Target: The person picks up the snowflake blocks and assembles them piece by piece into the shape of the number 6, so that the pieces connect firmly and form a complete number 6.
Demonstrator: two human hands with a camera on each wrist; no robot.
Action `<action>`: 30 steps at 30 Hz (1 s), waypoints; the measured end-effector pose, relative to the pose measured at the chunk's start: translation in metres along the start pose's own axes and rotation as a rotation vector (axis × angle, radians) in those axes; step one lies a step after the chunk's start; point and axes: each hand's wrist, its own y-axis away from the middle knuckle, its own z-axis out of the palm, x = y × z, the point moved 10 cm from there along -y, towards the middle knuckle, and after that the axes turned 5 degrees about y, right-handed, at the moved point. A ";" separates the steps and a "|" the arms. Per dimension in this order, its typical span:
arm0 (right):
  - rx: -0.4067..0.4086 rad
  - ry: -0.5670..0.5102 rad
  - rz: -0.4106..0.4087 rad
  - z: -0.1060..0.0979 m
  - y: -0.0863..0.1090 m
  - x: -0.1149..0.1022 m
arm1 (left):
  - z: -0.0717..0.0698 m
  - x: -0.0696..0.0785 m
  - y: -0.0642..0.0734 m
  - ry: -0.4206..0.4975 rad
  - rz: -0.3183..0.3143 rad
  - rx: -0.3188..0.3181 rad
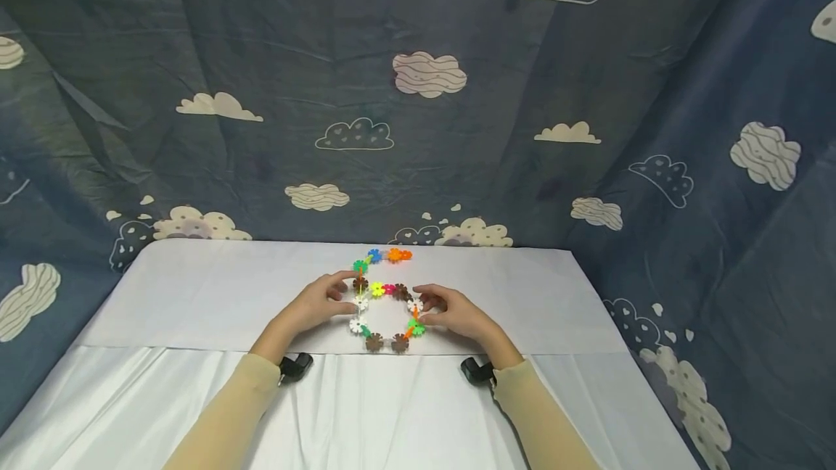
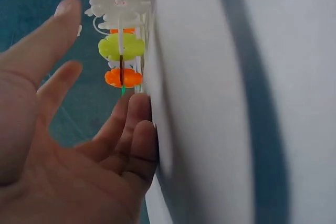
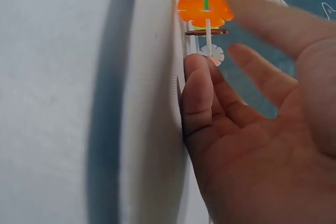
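On the white table, flower-shaped plastic snowflake discs link edge to edge in a chain shaped like a 6. Its bottom holds brown discs (image 1: 374, 342), its right a green disc (image 1: 416, 328), its top a blue disc (image 1: 374, 256) and an orange disc (image 1: 395, 255). My left hand (image 1: 316, 301) lies at the loop's left side, thumb and fingers apart, fingertips right at the white disc (image 2: 107, 1) and brown disc (image 1: 360, 284). Mirroring it, my right hand (image 1: 453, 310) rests at the loop's right side, its thumb by the orange disc (image 3: 193, 6), fingers loosely bent.
A white cloth covers the table (image 1: 209, 289), with a fold line along its front. Behind it hangs a dark blue curtain (image 1: 326, 56) printed with clouds. Black wrist cameras (image 1: 296, 367) sit on both forearms, near the table's front edge.
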 end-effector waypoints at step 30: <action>0.191 0.098 0.039 -0.005 -0.002 0.000 | 0.012 0.000 0.000 -0.021 0.068 0.018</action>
